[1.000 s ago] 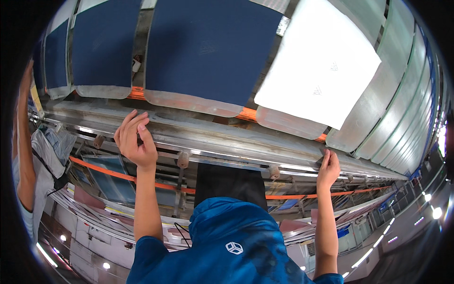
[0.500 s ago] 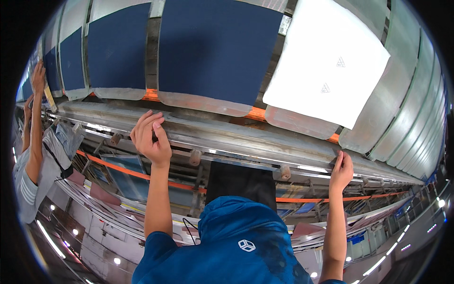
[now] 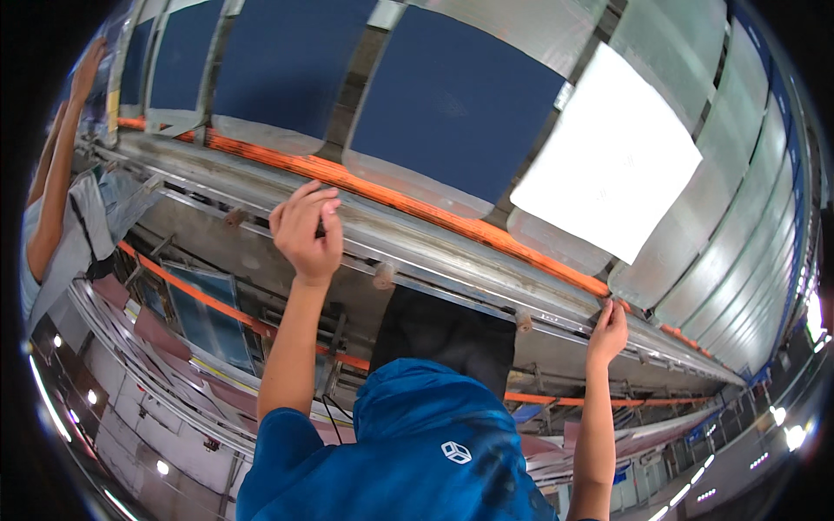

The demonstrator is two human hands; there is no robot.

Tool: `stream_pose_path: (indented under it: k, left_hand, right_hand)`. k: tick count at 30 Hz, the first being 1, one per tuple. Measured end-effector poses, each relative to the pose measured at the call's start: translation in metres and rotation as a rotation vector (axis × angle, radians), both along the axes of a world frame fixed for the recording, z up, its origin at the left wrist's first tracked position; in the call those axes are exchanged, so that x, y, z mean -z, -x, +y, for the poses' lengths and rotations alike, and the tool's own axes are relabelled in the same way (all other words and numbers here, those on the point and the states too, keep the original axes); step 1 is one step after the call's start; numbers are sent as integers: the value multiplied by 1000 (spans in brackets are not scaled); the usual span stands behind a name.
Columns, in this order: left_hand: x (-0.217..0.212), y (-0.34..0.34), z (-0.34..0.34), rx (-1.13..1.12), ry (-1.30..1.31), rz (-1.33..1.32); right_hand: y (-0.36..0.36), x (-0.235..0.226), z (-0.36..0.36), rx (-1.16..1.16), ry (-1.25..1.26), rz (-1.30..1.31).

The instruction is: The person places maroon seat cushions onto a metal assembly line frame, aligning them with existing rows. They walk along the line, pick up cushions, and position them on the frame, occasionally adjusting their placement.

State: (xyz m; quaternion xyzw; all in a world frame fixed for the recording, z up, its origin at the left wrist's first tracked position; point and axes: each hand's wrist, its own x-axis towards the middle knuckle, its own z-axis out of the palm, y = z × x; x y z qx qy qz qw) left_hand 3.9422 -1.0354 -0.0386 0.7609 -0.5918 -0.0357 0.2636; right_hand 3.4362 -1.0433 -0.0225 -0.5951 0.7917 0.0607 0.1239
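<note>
My left hand (image 3: pixel 307 233) rests on the long grey metal rail (image 3: pixel 417 239), its fingers loosely bent with a gap to the thumb and nothing visible between them. Farther right, my right hand (image 3: pixel 608 333) is at the same rail, fingertips pressed together near its edge; whether something thin is between them cannot be made out. Beyond the rail, a dark blue cloth panel (image 3: pixel 452 104) lies flat on a metal plate. To its right a white cloth piece (image 3: pixel 612 161) with faint small marks lies on another plate. Neither hand touches the cloth.
An orange strip (image 3: pixel 408 201) runs between rail and plates. More blue panels (image 3: pixel 282 65) lie leftward; several bare metal plates (image 3: pixel 673 217) follow at the right. A co-worker's arm (image 3: pixel 65 165) reaches over at far left. Wooden pegs (image 3: pixel 383 276) stick out below the rail.
The view has turned, with the panels now slanting down to the right. More of the orange strip shows between plates and rail. Both hands stay at the rail, their finger poses about the same.
</note>
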Motion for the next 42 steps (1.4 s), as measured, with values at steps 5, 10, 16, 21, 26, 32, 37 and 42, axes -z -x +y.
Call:
stream_pose_path:
  k: [5,10,16,21,26,32,37,42]
  left_hand:
    - [4,2,2,-5,18,-8]
    - [6,2,2,-14,14,-23]
    - [6,1,3,-16,21,-29]
    - [4,3,2,-11,9,-29]
    - [3,4,-1,9,-6,-32]
    - [0,13,0,11,-58,-41]
    - [4,12,-3,54,-74,-31]
    - [11,9,1,16,-83,-8]
  right_hand:
    - [-1,-4,-1,27,8,-11]
    - [0,0,-1,40,-15,19]
    - [-6,-4,-3,31,-4,-13]
    - [-3,-3,-2,28,7,-23]
    - [1,0,4,56,-8,-1]
    - [-4,-6,-9,28,60,-51]
    - [0,-5,-6,16,69,-32]
    - [0,-3,-5,29,79,-78]
